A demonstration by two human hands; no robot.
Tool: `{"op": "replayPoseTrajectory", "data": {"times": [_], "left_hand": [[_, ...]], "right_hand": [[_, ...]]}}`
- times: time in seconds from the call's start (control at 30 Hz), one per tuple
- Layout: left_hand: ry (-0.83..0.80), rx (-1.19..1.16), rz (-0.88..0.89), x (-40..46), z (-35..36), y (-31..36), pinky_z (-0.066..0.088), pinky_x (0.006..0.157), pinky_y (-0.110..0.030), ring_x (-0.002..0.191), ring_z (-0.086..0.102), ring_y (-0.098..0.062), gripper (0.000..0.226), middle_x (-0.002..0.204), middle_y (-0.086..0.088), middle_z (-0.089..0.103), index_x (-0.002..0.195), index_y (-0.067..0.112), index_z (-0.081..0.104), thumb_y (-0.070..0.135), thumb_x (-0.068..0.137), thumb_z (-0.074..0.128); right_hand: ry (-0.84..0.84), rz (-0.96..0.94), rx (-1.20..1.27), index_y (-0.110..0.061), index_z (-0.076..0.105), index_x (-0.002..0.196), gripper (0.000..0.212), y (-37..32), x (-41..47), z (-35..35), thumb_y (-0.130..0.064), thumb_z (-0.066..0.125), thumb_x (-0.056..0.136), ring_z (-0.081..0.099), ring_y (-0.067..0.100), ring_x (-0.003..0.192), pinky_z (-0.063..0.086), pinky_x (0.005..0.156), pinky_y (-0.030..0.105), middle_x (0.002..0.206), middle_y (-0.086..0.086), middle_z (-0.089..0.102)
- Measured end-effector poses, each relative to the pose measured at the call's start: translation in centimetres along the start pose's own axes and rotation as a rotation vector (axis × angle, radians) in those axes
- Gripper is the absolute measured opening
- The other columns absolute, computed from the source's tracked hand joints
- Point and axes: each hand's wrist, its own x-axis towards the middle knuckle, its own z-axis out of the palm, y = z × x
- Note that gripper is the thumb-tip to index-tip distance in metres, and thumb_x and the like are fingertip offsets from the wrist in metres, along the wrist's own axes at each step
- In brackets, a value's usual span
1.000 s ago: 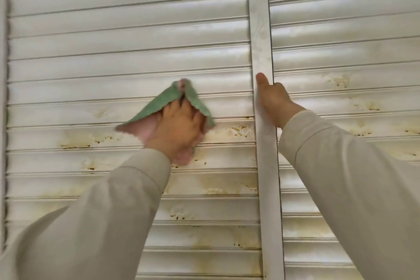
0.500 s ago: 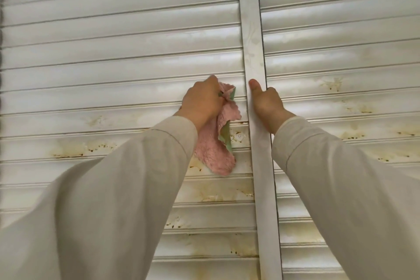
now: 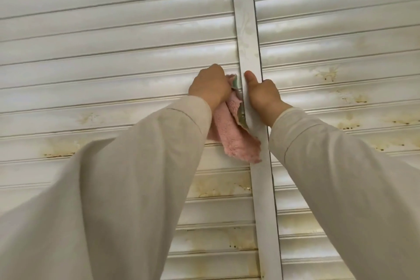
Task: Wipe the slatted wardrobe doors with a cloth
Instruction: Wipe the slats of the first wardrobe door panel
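While we reach up to the slatted wardrobe doors (image 3: 118,57), our left hand (image 3: 210,87) grips the cloth (image 3: 234,136) and presses it on the slats of the left door, just beside the vertical frame strip (image 3: 247,29) that runs between the two slatted panels. The fingers of this hand are curled around the upper part of the cloth, and we see mostly the back of the hand. The cloth is pink and fluffy on the side that faces us, with a thin green edge that shows close to the strip. Its lower part hangs down loose below the hand, and its right border overlaps the edge of the strip a little.

Our right hand (image 3: 263,95) holds the same strip from the right side. The thumb lies straight up along the front of the strip, and the other fingers are curled around its right edge, so we cannot see their tips. The two hands are near each other, with only the width of the strip between them.

Both arms wear long light beige sleeves (image 3: 127,188), which cover much of the lower part of the doors. The slats are white, and yellow-brown stains with small dark spots (image 3: 59,152) show on several lower slats on both sides of the strip, while the upper slats look cleaner.
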Motion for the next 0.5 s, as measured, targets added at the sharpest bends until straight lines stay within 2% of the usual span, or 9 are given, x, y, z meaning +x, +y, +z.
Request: {"op": "replayPoseTrajectory", "data": {"times": [0.07, 0.13, 0.2, 0.27, 0.33, 0.4, 0.43, 0.5], "left_hand": [[0.031, 0.032, -0.043, 0.0, -1.1, -3.1, 0.044, 0.082, -0.035, 0.112, 0.059, -0.038, 0.025, 0.119, -0.021, 0.063, 0.104, 0.009, 0.058, 0.032, 0.097, 0.056], [0.067, 0.075, -0.124, -0.2, -3.3, -7.3, 0.042, 0.079, -0.034, 0.114, 0.059, -0.040, 0.032, 0.121, -0.025, 0.062, 0.108, 0.003, 0.059, 0.032, 0.096, 0.058], [0.099, 0.075, -0.245, -0.6, -5.9, -11.6, 0.043, 0.079, -0.035, 0.112, 0.059, -0.041, 0.041, 0.118, -0.026, 0.063, 0.108, 0.000, 0.059, 0.039, 0.095, 0.060], [0.090, 0.031, -0.351, -1.4, -7.8, -14.4, 0.046, 0.076, -0.035, 0.101, 0.062, -0.039, 0.049, 0.105, -0.021, 0.066, 0.100, 0.002, 0.059, 0.049, 0.090, 0.065], [0.069, -0.073, -0.405, -1.8, -8.2, -14.8, 0.050, 0.065, -0.031, 0.082, 0.067, -0.032, 0.045, 0.082, -0.011, 0.069, 0.085, 0.004, 0.060, 0.048, 0.083, 0.071], [0.062, -0.236, -0.387, -1.9, -6.8, -13.1, 0.051, 0.052, -0.023, 0.066, 0.071, -0.025, 0.028, 0.068, -0.009, 0.070, 0.078, 0.003, 0.062, 0.029, 0.084, 0.069], [0.050, -0.262, -0.347, -1.7, -5.9, -11.8, 0.050, 0.051, -0.023, 0.065, 0.070, -0.025, 0.026, 0.072, -0.014, 0.071, 0.079, 0.002, 0.061, 0.026, 0.086, 0.068], [0.029, -0.222, -0.253, -0.7, -4.0, -9.0, 0.051, 0.058, -0.031, 0.080, 0.070, -0.033, 0.035, 0.093, -0.021, 0.071, 0.086, 0.003, 0.059, 0.038, 0.090, 0.065]], "right_hand": [[-0.011, 0.012, 0.017, -0.003, 0.033, 0.148, 0.080, 0.0, -0.2, 0.0, -0.061, 0.046, 0.096, 0.041, 0.032, 0.137, 0.033, 0.105, 0.033, 0.150, 0.014, 0.042], [-0.011, 0.018, 0.041, -0.005, 0.031, 0.150, 0.080, 0.0, -0.4, 0.1, -0.062, 0.046, 0.096, 0.039, 0.032, 0.137, 0.033, 0.106, 0.034, 0.152, 0.013, 0.040], [-0.013, 0.025, 0.056, -0.006, 0.028, 0.151, 0.081, -0.2, -0.7, 0.3, -0.063, 0.045, 0.095, 0.039, 0.032, 0.138, 0.032, 0.107, 0.036, 0.152, 0.012, 0.039], [-0.029, 0.035, 0.064, -0.008, 0.025, 0.153, 0.082, -0.4, -0.9, 0.5, -0.063, 0.044, 0.095, 0.037, 0.032, 0.139, 0.031, 0.109, 0.037, 0.153, 0.011, 0.038], [-0.050, 0.041, 0.073, -0.008, 0.024, 0.153, 0.082, -0.4, -0.9, 0.5, -0.063, 0.044, 0.096, 0.036, 0.033, 0.140, 0.031, 0.109, 0.038, 0.154, 0.011, 0.037], [-0.074, 0.044, 0.071, -0.008, 0.025, 0.153, 0.080, -0.3, -0.7, 0.2, -0.063, 0.042, 0.096, 0.038, 0.033, 0.138, 0.032, 0.107, 0.039, 0.153, 0.011, 0.038], [-0.085, 0.044, 0.070, -0.008, 0.025, 0.152, 0.079, -0.3, -0.6, 0.0, -0.062, 0.042, 0.097, 0.038, 0.033, 0.137, 0.033, 0.106, 0.038, 0.152, 0.010, 0.038], [-0.097, 0.039, 0.070, -0.009, 0.025, 0.152, 0.078, -0.2, -0.6, -0.2, -0.061, 0.042, 0.097, 0.038, 0.032, 0.138, 0.033, 0.106, 0.038, 0.153, 0.010, 0.038]]}}
